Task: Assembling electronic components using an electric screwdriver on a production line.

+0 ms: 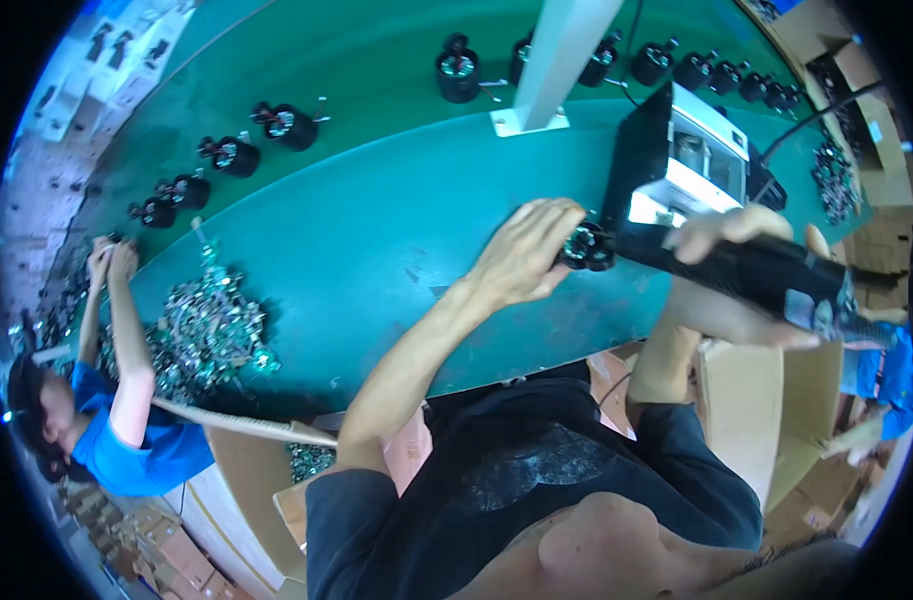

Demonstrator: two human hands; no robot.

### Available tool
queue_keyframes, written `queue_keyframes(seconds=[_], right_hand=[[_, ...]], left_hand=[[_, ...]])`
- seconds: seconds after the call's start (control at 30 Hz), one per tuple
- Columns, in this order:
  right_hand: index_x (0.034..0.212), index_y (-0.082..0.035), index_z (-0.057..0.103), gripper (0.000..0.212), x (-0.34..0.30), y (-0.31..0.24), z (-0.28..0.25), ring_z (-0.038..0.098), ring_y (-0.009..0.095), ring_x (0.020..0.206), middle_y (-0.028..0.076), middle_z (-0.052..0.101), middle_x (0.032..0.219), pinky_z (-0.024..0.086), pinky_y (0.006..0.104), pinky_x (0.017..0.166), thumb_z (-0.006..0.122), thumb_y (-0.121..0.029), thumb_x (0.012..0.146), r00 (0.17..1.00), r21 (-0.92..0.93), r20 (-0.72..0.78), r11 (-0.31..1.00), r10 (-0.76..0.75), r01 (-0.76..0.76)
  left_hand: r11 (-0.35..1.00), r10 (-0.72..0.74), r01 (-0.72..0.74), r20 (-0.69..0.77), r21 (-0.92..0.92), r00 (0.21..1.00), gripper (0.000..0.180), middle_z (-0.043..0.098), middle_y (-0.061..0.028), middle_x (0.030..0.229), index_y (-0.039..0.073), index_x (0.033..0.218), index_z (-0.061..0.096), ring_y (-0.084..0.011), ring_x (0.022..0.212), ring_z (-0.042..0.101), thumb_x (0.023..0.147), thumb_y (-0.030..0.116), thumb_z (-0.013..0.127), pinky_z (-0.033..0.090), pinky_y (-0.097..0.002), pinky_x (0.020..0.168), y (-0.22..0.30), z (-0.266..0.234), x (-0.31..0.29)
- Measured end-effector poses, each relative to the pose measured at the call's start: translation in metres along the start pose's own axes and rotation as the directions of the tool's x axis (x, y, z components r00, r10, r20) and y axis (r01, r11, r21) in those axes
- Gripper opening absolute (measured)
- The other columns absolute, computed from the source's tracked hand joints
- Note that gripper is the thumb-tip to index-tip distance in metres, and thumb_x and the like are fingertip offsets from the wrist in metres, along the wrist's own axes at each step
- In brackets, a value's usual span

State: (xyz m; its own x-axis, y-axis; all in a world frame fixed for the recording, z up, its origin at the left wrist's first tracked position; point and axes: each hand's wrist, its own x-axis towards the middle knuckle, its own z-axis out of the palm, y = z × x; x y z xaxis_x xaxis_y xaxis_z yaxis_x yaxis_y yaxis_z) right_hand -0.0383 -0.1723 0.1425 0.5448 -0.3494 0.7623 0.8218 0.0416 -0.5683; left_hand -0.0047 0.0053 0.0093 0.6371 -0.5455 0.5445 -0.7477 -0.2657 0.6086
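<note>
My left hand [522, 252] is closed on a small black cylindrical part [599, 258] with a green circuit board on its open end, holding it above the green table. A black electric screwdriver [757, 275] lies across the grasp of my right hand [745, 226], its fingers wrapped round the body. The screwdriver's narrow end points left, at the part; whether its tip touches a screw is too small to tell. Just beyond the screwdriver stands a black-and-white box-shaped machine [642, 140] with an open lit front.
Black cylindrical units [459, 75] with wires stand in a row along the far strip. A white post [557, 70] rises from the table [397, 230]. Small parts lie in a heap [212, 330] at left and a pile [834, 180] at right. A co-worker [142, 440] works at left; cardboard boxes [747, 400] stand near me.
</note>
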Motion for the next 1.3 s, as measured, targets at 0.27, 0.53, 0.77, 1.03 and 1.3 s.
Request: queue_keyframes(seconds=[0.27, 0.53, 0.77, 1.03, 1.3], right_hand=[[0.137, -0.013, 0.044, 0.085, -0.028, -0.025, -0.065, 0.065, 0.023, 0.056, 0.019, 0.066, 0.096, 0.053, 0.0321, 0.046, 0.033, -0.082, 0.089, 0.981, 0.034, -0.087, 0.985, 0.172, -0.169], [0.132, -0.012, 0.044, 0.087, -0.064, -0.004, -0.067, 0.063, 0.019, 0.056, 0.015, 0.066, 0.097, 0.052, 0.0294, 0.050, 0.029, -0.085, 0.088, 0.952, -0.158, -0.190, 0.949, 0.240, -0.271], [0.133, -0.011, 0.042, 0.086, -0.070, -0.005, -0.060, 0.061, 0.018, 0.051, 0.014, 0.062, 0.089, 0.049, 0.0273, 0.044, 0.032, -0.084, 0.088, 0.941, -0.110, -0.238, 0.956, 0.241, -0.273], [0.133, -0.013, 0.041, 0.083, -0.062, -0.013, -0.041, 0.062, 0.019, 0.053, 0.016, 0.062, 0.095, 0.050, 0.0278, 0.044, 0.033, -0.083, 0.089, 0.935, -0.196, -0.295, 0.946, 0.195, -0.259], [0.142, -0.011, 0.037, 0.078, 0.000, -0.054, -0.069, 0.067, 0.025, 0.060, 0.023, 0.067, 0.102, 0.055, 0.0302, 0.046, 0.039, -0.073, 0.095, 0.984, -0.063, 0.082, 0.984, -0.159, 0.164]], left_hand=[[0.855, -0.140, 0.457, -0.739, 0.245, 0.659, 0.064, 0.063, -0.0209, 0.109, -0.005, 0.126, 0.050, -0.0367, 0.094, 0.062, 0.076, 0.018, 0.082, 0.050, -0.0415, 0.087, -0.102, -0.089, 0.031], [0.684, -0.210, 0.635, -0.736, 0.360, 0.644, 0.063, 0.053, -0.0220, 0.120, -0.006, 0.125, 0.047, -0.0384, 0.110, 0.055, 0.078, 0.018, 0.081, 0.045, -0.0451, 0.096, -0.147, -0.101, 0.027], [0.856, -0.098, 0.270, -0.375, 0.441, 0.922, 0.037, 0.053, -0.0193, 0.125, 0.001, 0.111, 0.058, -0.0397, 0.111, 0.056, 0.082, 0.015, 0.077, 0.048, -0.0451, 0.095, -0.103, -0.070, 0.058], [0.939, -0.088, 0.199, -0.363, 0.279, 0.928, 0.038, 0.060, -0.0207, 0.122, 0.000, 0.103, 0.058, -0.0369, 0.099, 0.063, 0.076, 0.013, 0.081, 0.052, -0.0412, 0.088, -0.151, -0.065, 0.063], [0.987, -0.120, 0.145, -0.270, 0.076, 0.955, 0.031, 0.065, -0.0170, 0.119, 0.000, 0.086, 0.060, -0.0308, 0.101, 0.066, 0.067, 0.007, 0.085, 0.053, -0.0364, 0.085, -0.016, -0.055, 0.040]])
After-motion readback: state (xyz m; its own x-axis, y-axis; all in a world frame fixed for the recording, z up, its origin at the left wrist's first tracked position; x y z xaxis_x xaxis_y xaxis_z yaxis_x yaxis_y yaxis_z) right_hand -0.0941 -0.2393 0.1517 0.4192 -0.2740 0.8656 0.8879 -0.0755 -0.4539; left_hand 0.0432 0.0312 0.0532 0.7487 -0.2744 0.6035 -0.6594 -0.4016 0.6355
